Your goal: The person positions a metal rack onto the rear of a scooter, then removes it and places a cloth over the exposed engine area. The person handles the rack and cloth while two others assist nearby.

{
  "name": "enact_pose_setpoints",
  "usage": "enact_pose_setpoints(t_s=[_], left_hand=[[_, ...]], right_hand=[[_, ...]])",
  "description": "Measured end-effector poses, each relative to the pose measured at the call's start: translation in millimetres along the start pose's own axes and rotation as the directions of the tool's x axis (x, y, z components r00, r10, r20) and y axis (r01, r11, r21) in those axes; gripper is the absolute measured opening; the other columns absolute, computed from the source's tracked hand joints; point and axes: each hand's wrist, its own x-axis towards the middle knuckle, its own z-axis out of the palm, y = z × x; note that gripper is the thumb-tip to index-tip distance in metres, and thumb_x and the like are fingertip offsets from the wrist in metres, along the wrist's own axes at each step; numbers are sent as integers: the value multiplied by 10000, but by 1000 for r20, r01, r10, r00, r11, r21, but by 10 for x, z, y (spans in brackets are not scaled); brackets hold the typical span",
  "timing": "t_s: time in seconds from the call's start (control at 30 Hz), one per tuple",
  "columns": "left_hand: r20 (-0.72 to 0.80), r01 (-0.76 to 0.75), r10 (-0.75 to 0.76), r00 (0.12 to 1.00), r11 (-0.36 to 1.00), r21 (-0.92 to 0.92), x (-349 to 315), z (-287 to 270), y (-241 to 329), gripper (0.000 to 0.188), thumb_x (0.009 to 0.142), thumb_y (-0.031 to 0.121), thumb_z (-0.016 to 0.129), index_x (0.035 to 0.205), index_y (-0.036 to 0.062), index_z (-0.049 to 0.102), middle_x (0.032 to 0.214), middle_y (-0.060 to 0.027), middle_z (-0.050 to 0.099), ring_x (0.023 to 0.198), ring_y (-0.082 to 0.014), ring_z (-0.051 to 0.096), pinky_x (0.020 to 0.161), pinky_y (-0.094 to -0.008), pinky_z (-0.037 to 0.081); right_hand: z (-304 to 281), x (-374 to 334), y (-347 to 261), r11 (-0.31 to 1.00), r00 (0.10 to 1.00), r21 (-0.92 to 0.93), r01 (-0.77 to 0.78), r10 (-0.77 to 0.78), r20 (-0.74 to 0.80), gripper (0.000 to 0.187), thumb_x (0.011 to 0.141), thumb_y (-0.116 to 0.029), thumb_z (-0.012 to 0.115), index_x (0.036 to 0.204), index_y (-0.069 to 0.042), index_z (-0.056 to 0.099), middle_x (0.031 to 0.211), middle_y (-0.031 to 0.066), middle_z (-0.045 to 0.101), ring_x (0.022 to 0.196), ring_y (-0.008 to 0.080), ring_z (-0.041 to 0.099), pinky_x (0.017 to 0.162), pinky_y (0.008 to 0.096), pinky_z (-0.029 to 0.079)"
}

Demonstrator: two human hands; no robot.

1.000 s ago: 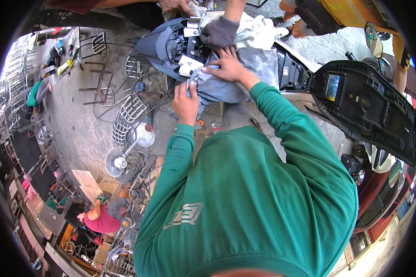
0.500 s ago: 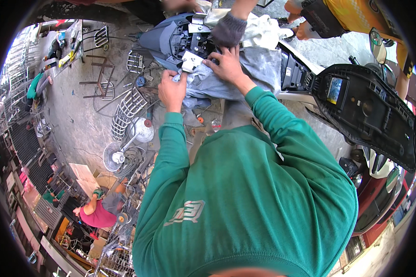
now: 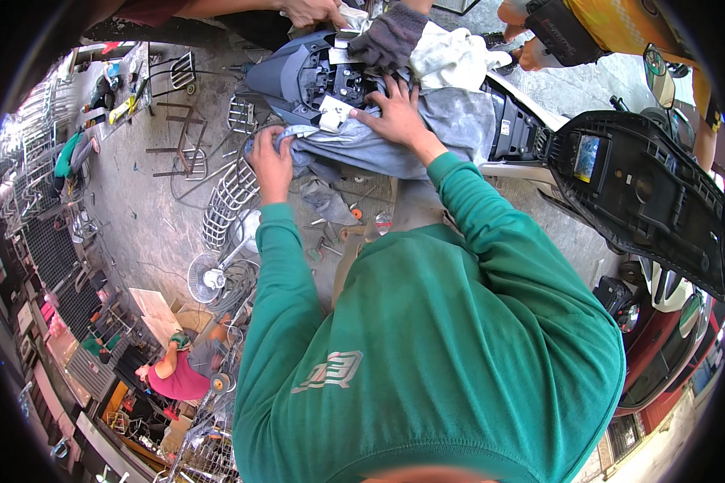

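A blue-grey cloth (image 3: 354, 149) lies draped over the near side of a motorcycle's rear end. My left hand (image 3: 272, 165) is closed at the cloth's left end, pinching its edge between thumb and fingers. With fingers spread, my right hand (image 3: 399, 121) rests on the cloth, its thumb against a white metal bracket plate (image 3: 334, 113). That plate sits beside the dark grey tail cover (image 3: 286, 76) and the exposed frame. Across from me, a co-worker's dark-gloved hand (image 3: 388, 39) reaches over the frame, and a bare hand (image 3: 316, 11) touches metal parts beyond the tail.
The motorcycle's black seat (image 3: 636, 185) stands flipped up at right. A white cloth (image 3: 451, 56) covers the far side. Metal racks (image 3: 229, 205), a fan (image 3: 207, 278) and a grey rag (image 3: 326, 201) are on the floor at left. A person in yellow (image 3: 620, 28) stands at far right.
My left hand has moved left and down, drawing the cloth's end out from the plate. My right hand has spread its fingers. The co-worker's bare hand has come further into view.
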Motion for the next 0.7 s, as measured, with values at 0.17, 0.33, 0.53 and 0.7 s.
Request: enact_pose_setpoints(t_s=[0.17,0.33,0.53,0.7], left_hand=[[41,326,-340,940,926,188,59,174,111,374,1033,383,654,1240,82,573,854,-142,755,869,-367,747,901,-578,474],[110,422,-434,894,734,-532,9,309,110,294,1056,168,637,1272,-8,545,912,-156,752,817,-196,746,707,-354,560],[-448,-50,-31,893,985,-168,287,96,443,202,906,-18,715,1098,-3,655,1012,-142,696,925,-286,692,812,-388,546],[-452,-184,118,884,977,-105,526,153,811,224,878,-46,697,1090,27,700,1096,-142,679,1055,-363,657,916,-464,542]], right_hand=[[32,17,-67,999,998,-30,-32,30,-46,661,889,-732,655,1190,-152,753,1609,285,373,1517,529,274,1233,725,101],[30,7,-66,998,998,34,-45,47,-49,665,891,-727,657,1212,-152,750,1599,285,384,1529,526,252,1252,697,87],[29,3,-62,998,998,35,-59,60,-35,670,884,-726,666,1232,-160,750,1630,284,355,1545,527,221,1255,696,64],[50,20,-47,999,998,1,-40,40,-52,671,878,-725,672,1239,-165,748,1642,271,357,1556,532,201,1249,709,55]])
